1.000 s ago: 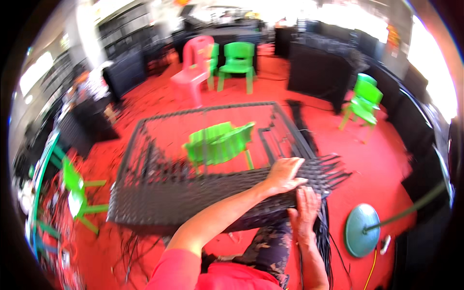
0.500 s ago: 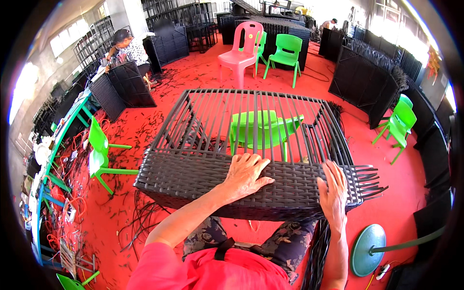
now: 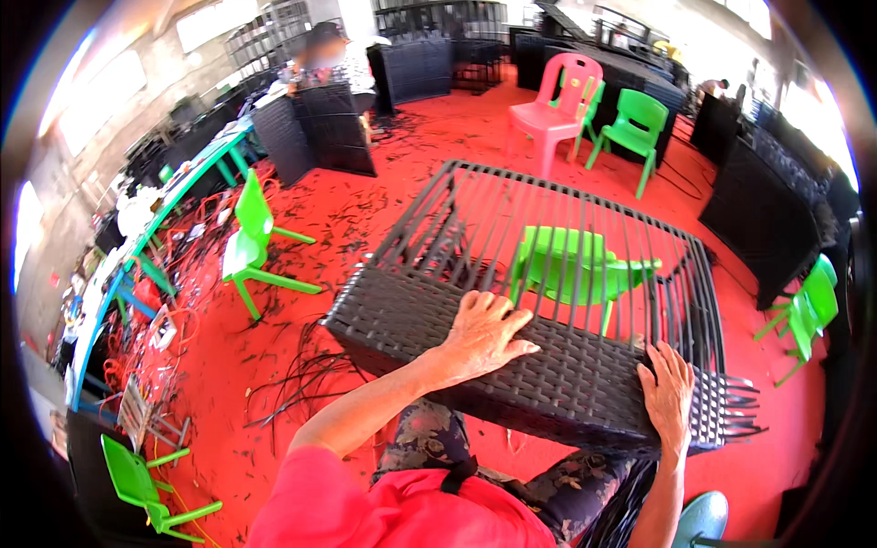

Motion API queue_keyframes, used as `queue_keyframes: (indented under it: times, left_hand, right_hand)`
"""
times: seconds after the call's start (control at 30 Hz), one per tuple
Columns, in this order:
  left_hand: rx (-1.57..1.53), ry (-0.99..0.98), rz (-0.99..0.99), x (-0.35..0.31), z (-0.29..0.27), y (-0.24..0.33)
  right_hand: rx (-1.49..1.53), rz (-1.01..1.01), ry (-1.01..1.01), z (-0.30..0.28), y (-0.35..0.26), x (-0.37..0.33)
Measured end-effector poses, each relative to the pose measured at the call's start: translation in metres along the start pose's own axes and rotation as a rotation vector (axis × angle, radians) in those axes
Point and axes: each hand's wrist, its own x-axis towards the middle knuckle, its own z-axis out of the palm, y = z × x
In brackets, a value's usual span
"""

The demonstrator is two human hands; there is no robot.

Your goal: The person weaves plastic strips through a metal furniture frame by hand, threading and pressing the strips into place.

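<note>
A large dark furniture frame stands before me, half woven with flat black plastic strips. Its near side carries a dense woven band (image 3: 402,306); beyond it, bare parallel strips stretch to the far rail (image 3: 585,194). My left hand (image 3: 484,338) lies flat on the band left of the middle, fingers spread. Toward the band's right end rests my right hand (image 3: 669,393), fingers stretched out over the weave. Loose strip ends (image 3: 742,406) stick out past the frame's right side. A bundle of long black strips (image 3: 621,507) hangs beside my right leg.
Through the bare strips shows a green chair (image 3: 566,265). Green chairs (image 3: 251,242) also stand left and right, with a pink chair (image 3: 553,110) at the back. A cluttered teal table (image 3: 146,233) runs along the left. Strip scraps litter the red floor. Another person (image 3: 338,68) sits behind black panels.
The view has swung left, so the scene sits farther right and tilted. My right hand has come down onto the weave. My left hand stays on the band.
</note>
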Motion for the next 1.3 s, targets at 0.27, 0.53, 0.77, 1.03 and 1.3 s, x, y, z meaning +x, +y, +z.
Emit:
queue_keyframes:
  times: [0.27, 0.53, 0.77, 1.03, 1.3]
  left_hand:
    - [0.143, -0.101, -0.097, -0.020, -0.026, -0.028]
    - [0.144, -0.126, -0.337, -0.033, -0.041, -0.073]
    - [-0.200, 0.122, -0.257, -0.038, -0.055, -0.107]
    - [-0.099, -0.097, -0.195, -0.046, -0.093, -0.148]
    - [-0.530, 1.127, -0.588, -0.026, -0.226, -0.206]
  right_hand:
    - [0.006, -0.020, -0.033, 0.000, 0.002, -0.001]
    - [0.028, 0.001, -0.065, 0.002, 0.006, -0.002]
    - [-0.008, 0.007, -0.089, -0.001, 0.003, -0.002]
    - [-0.006, 0.054, -0.131, 0.000, 0.004, -0.002]
    - [-0.031, -0.015, -0.095, 0.007, 0.013, -0.003]
